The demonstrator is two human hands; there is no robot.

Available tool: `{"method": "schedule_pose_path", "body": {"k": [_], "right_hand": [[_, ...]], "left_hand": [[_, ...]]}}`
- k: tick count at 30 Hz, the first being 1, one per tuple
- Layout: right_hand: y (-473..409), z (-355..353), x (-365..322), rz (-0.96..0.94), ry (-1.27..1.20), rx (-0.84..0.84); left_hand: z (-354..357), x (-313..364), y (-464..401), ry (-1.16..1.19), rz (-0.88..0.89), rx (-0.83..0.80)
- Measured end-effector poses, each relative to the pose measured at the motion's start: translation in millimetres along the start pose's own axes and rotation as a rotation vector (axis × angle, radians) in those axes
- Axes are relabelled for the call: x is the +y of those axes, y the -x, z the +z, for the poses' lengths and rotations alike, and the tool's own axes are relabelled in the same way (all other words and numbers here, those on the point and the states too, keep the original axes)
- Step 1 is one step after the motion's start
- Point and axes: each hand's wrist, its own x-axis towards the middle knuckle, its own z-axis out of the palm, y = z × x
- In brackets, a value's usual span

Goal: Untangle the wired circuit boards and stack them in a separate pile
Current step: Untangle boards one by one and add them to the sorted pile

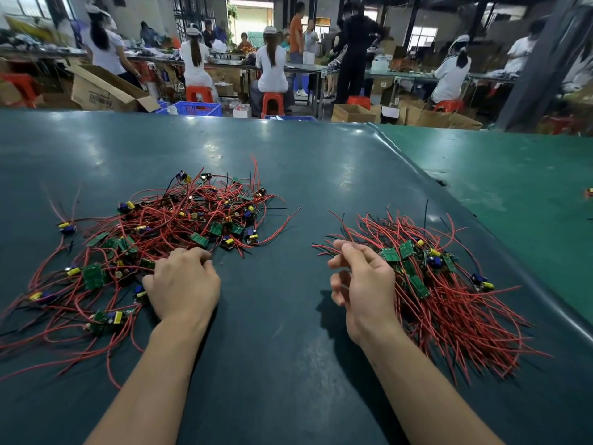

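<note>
green table point(288, 187), 2 circuit-board piles point(179, 226)

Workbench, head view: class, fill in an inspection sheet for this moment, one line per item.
Surface: dark green mat, bare between the piles.
Job's things: tangled pile on the left; sorted pile on the right, wires roughly aligned.
Clutter: one stray board at the far right.
Grips: left hand rests on the tangled pile; right hand loosely curled beside the sorted pile.
Cables: red and black leads.
Surroundings: seated workers, cartons, blue crate.
</note>
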Motion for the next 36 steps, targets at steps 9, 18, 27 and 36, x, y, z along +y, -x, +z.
{"method": "schedule_pose_path", "body": {"k": [9,18,27,36], "right_hand": [[-2.2,0.5,4.2,0.001,0.030,-0.020],[-3.5,0.8,6.7,0.008,0.049,-0.039],[-4.3,1.2,8.1,0.025,0.065,-0.047],[-2.2,3.8,8.7,0.036,0.140,-0.069]], "left_hand": [[1.4,-0.7,-0.5,-0.068,0.001,-0.018],[-3.3,-6.7,-6.2,0.187,-0.092,0.078],[-11.5,-2.9,2.2,0.120,-0.025,0.214],[-12.0,8.5,10.0,0.386,0.287,0.646]]}}
